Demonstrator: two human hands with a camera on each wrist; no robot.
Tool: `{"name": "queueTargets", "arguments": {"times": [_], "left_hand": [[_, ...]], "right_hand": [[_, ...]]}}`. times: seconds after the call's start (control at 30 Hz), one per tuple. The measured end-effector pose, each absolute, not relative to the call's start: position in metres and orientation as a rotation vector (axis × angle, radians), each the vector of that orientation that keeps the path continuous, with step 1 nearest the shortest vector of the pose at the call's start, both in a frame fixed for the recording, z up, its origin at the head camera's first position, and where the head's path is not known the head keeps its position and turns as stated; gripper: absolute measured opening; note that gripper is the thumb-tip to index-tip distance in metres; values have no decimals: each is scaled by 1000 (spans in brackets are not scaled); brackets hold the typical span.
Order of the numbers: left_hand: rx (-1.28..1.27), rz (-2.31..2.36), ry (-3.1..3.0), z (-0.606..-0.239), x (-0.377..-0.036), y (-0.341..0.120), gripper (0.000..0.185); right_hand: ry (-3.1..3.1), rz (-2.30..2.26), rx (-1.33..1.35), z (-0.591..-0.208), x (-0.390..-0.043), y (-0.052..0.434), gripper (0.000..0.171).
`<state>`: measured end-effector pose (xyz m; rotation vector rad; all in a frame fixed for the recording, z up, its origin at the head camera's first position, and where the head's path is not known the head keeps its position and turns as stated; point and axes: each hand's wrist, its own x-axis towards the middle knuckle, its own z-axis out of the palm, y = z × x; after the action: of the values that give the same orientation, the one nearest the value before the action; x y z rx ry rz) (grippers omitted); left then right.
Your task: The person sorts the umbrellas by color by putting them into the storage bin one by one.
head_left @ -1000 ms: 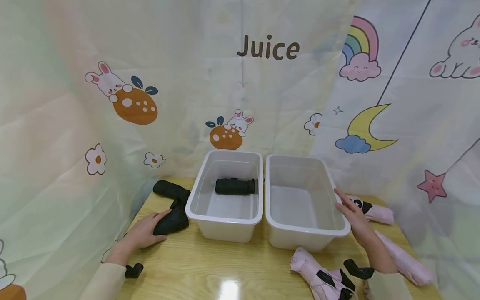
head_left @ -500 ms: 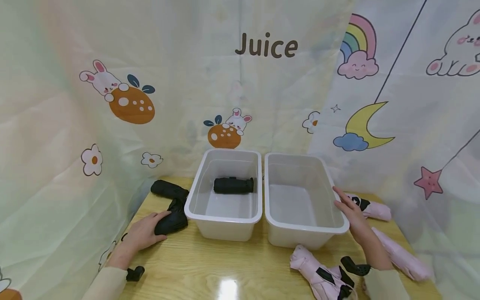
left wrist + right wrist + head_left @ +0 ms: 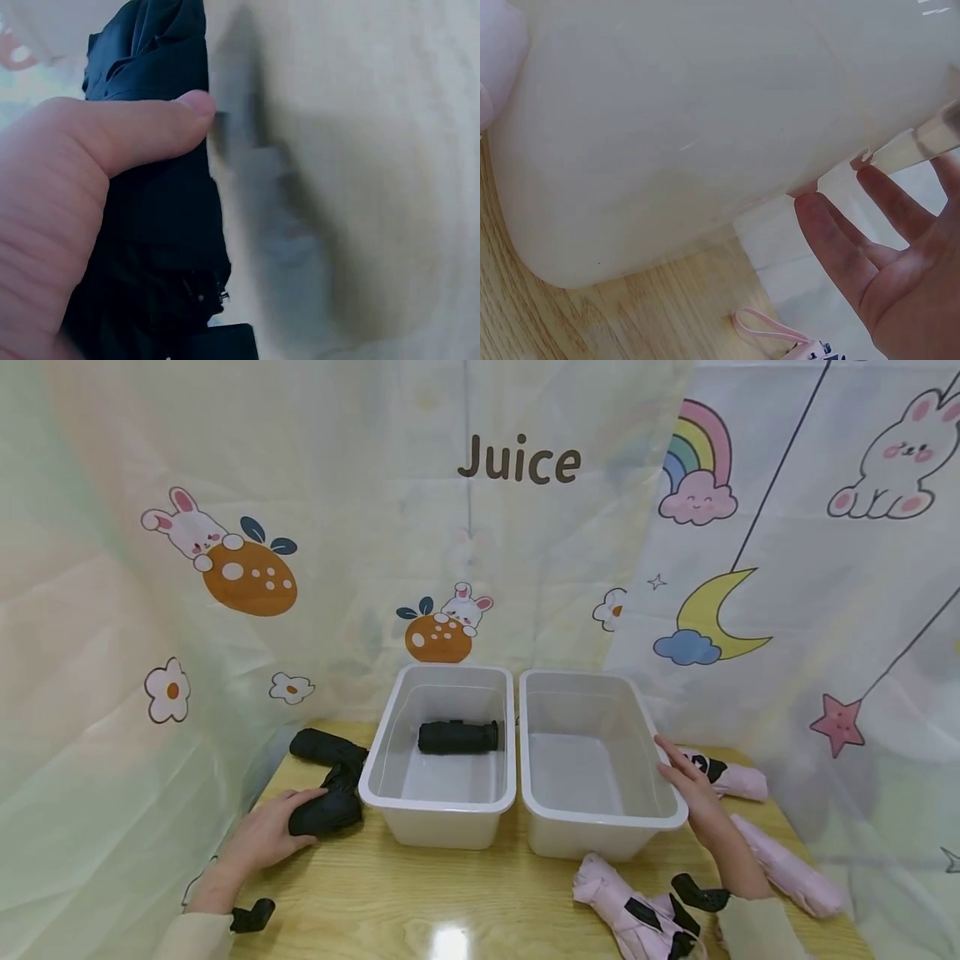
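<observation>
My left hand (image 3: 258,837) grips a black folded umbrella (image 3: 326,812) lying on the table beside the left bin. In the left wrist view the thumb crosses the umbrella's dark fabric (image 3: 161,206), and metal rib ends show lower down. Behind it lies another black folded umbrella (image 3: 318,747). The left white bin (image 3: 438,806) holds one black umbrella (image 3: 457,737) on its floor. My right hand (image 3: 701,806) touches the outer right side of the right white bin (image 3: 607,821); in the right wrist view its straight fingertips meet the bin wall (image 3: 667,135).
Three pink folded umbrellas lie around the right bin: one pink umbrella (image 3: 738,781) behind my right hand, another pink umbrella (image 3: 795,872) by the right table edge, and a third pink umbrella (image 3: 626,906) in front. A printed curtain (image 3: 360,510) hangs behind the table.
The head view has turned slightly right. My left hand keeps its hold, and the black umbrella has shifted a little leftward from the bin. The right hand stays at the right bin's side.
</observation>
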<state>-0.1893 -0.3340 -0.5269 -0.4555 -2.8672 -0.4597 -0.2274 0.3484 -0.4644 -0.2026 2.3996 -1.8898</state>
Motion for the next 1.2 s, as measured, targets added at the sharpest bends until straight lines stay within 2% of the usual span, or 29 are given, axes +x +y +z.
{"name": "queueTargets", "arguments": {"times": [0.37,0.6,0.83,1.2], "left_hand": [[-545,-638,-2780,-481,-177,-351,80],[-574,-669,-2756,-447,-186,-350,81],[-648,-689,-2708,-406,-204,-340,79],[-684,-686,-2786,-356,-251,-302,77]], "right_hand": [[2355,-1928,-190,-485,-225,343,60],[2376,-1948,-171,-484,-220,345,60],[2373,-1963,-192,-478,-222,344,59],[2378,-1958,-177,-468,-231,348,60]]}}
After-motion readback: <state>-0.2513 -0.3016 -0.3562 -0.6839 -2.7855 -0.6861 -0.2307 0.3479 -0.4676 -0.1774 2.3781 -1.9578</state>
